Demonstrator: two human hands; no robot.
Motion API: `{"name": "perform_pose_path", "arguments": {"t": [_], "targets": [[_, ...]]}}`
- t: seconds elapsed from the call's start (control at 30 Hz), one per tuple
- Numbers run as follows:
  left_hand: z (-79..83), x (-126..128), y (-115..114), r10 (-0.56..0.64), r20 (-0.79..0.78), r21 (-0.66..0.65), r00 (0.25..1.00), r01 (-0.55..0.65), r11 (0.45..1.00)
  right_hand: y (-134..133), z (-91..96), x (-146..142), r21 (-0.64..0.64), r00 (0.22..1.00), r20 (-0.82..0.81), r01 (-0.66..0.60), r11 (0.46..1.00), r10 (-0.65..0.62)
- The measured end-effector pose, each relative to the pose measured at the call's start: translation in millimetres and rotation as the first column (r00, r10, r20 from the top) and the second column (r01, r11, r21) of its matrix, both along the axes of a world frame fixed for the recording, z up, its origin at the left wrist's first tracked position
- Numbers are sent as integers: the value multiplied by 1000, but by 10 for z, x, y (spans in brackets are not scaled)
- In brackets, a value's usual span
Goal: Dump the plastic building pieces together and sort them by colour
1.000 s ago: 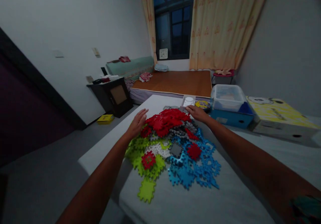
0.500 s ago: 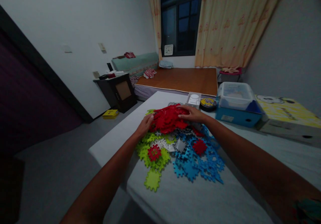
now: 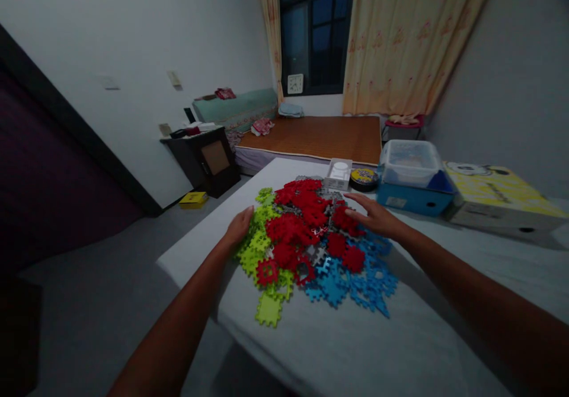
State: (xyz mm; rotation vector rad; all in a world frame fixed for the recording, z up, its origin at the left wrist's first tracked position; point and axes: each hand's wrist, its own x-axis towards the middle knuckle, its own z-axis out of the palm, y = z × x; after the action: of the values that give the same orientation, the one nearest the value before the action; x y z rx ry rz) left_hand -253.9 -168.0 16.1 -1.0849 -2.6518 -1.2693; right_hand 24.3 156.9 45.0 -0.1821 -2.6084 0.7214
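At frame centre, red pieces (image 3: pixel 291 229) have spread lower, likely mixing colours; I see the right hand (image 3: pixel 377 217) released, splayed beside them, but cannot tell the left hand's (image 3: pixel 239 228) grip.

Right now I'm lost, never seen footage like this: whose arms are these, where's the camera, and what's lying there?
There's no machine: a person works bare-handed, and the camera, worn on the head, looks forward and down. On the pale surface is a heap of flat, toothed pieces: green pieces on the left, red pieces across the middle, blue pieces on the right. Beyond them are a white box, a round tin and a blue box. The left hand is beside the green pieces; the right hand, fingers spread, is at the red ones. I see nothing gripped, but the left fingers are hard to make out.
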Motion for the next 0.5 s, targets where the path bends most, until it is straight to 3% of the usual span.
{"name": "perform_pose_path", "arguments": {"t": [0.23, 0.37, 0.5], "targets": [[-74, 283, 350, -99, 100, 20, 990, 97, 995, -102, -325, 264, -61, 998, 40, 60, 996, -57], [-75, 368, 538, -100, 132, 43, 986, 95, 995, -163, -385, 389, 30, 995, 25, 96, 995, -97], [-91, 452, 634, -70, 155, 63, 985, 61, 996, -207, -332, 539, 145, 994, 50, 85, 986, -93]]}}
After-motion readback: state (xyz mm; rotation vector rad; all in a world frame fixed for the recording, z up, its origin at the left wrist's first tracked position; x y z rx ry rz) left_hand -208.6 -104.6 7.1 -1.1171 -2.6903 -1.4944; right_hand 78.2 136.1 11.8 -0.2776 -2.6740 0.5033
